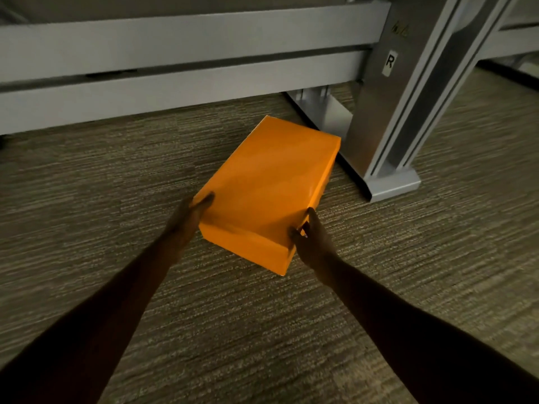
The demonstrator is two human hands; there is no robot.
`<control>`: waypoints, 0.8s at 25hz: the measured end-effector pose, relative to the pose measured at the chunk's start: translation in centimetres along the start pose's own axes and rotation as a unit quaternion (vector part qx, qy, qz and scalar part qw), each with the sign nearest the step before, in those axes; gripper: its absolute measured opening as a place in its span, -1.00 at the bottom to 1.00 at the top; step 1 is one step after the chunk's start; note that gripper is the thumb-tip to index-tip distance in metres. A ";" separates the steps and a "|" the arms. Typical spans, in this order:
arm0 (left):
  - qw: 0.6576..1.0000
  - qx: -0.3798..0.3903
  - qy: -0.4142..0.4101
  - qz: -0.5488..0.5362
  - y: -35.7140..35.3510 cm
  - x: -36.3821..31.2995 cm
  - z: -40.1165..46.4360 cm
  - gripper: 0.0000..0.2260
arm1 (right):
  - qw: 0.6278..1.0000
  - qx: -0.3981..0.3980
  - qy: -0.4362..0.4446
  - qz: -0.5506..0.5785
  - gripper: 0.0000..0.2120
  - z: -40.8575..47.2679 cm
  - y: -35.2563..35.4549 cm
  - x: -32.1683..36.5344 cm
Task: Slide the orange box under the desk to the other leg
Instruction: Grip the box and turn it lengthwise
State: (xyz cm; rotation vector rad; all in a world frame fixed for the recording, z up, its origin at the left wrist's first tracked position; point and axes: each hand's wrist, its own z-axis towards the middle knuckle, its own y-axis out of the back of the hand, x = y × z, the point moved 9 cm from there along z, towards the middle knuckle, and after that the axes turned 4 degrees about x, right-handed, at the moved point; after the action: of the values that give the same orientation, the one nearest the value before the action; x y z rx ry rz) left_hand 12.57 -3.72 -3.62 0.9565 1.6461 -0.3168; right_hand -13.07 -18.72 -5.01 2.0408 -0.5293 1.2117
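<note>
An orange box [271,182] lies flat on the carpet under the desk, angled so its far end points toward the grey metal desk leg [388,135] at the right. That far corner sits close to the leg's foot. My left hand [189,217] presses against the box's near left corner, thumb on the top face. My right hand [312,240] clasps the near right corner, thumb on top and fingers along the side. Both hands grip the near end of the box.
The leg carries a label marked R [390,63] and its foot plate [393,185] runs along the floor. Grey horizontal rails [175,62] span the back. Striped carpet [87,199] stretches away to the left of the box.
</note>
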 end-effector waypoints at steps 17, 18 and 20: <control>0.991 -0.008 -0.038 0.130 -6.7 -0.2 -4.2 -0.64 | 0.968 -0.159 -0.016 -0.195 -0.45 0.6 11.0 0.1; 0.991 -0.028 -0.034 0.127 -6.1 0.2 -4.5 -0.74 | 0.962 -0.165 -0.024 -0.215 -0.44 0.6 12.0 -0.1; 0.987 -0.057 -0.030 0.148 -5.6 0.8 -5.2 -0.81 | 0.957 -0.141 -0.038 -0.251 -0.43 0.8 12.8 -1.1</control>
State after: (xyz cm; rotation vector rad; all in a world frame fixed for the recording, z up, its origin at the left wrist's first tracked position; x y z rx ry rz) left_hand 4.94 -3.52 -4.25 1.0765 1.4282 -0.0492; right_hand -21.38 -27.99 -1.67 1.8265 -0.1813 0.7120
